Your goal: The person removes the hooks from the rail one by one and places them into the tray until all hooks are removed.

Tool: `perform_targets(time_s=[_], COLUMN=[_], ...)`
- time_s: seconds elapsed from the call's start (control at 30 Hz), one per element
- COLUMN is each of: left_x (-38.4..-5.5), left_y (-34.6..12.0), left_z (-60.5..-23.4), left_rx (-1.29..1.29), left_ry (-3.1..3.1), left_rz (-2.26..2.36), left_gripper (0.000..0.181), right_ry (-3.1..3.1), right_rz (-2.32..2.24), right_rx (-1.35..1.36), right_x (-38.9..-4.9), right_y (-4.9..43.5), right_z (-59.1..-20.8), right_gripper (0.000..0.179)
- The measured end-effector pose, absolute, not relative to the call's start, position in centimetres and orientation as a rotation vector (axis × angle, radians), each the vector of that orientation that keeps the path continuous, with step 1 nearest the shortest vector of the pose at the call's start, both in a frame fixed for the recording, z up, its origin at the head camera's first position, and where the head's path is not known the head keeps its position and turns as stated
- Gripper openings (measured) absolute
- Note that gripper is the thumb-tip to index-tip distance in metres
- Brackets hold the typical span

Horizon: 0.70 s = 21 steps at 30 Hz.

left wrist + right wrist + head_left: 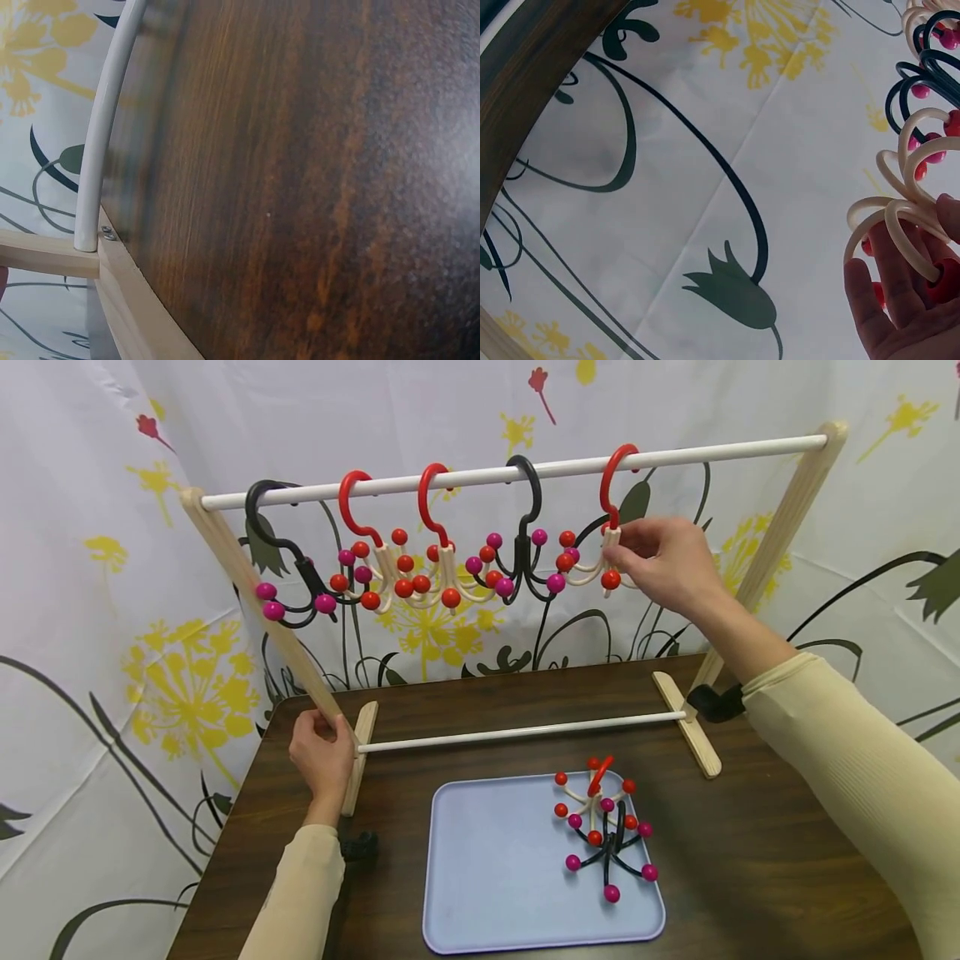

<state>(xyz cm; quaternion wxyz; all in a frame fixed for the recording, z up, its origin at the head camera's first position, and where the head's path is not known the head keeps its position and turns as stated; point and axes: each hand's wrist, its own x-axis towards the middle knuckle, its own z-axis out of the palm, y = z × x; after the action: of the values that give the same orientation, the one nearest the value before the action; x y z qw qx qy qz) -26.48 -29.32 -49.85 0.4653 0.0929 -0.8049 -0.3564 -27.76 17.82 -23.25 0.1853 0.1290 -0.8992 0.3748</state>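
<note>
A wooden rack with a white top rail point(480, 477) carries several octopus-style hangers. My right hand point(667, 564) pinches the cream stem of the rightmost one, a red-hooked hanger point(611, 514) whose hook is over the rail. In the right wrist view its cream arms point(911, 225) curve in front of my fingers point(900, 281). Low on the rack's left wooden post point(258, 610), my left hand point(322, 752) grips the wood. To the left on the rail hang a black hanger point(522, 535), two red-hooked cream hangers point(447, 556) and a tilted black hanger point(307, 572).
On the dark wooden table point(787, 843) lies a pale blue tray point(487, 868). It holds a red-hooked cream hanger point(595, 797) and a black hanger point(611, 847). A lower white bar point(525, 732) joins the rack's feet. Behind hangs a flower-patterned curtain point(420, 410).
</note>
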Motion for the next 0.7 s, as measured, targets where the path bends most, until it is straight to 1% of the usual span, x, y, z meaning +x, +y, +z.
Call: perform_targets(time_s=[0.23, 0.7], left_x=[-26.2, -26.4], left_y=[-29.3, -29.3], left_z=[-49.6, -49.6], left_rx=[0.241, 0.230], left_ry=[-1.995, -1.985], left_rz=[-0.876, -0.850], left_gripper=[0.015, 0.015], right_ry=[-2.451, -2.312], right_rz=[1.082, 1.230], right_rx=[0.380, 0.324], right_x=[-27.8, -26.8], right_y=[18.0, 19.5], right_z=[-23.3, -21.3], right_gripper=[0.037, 0.035])
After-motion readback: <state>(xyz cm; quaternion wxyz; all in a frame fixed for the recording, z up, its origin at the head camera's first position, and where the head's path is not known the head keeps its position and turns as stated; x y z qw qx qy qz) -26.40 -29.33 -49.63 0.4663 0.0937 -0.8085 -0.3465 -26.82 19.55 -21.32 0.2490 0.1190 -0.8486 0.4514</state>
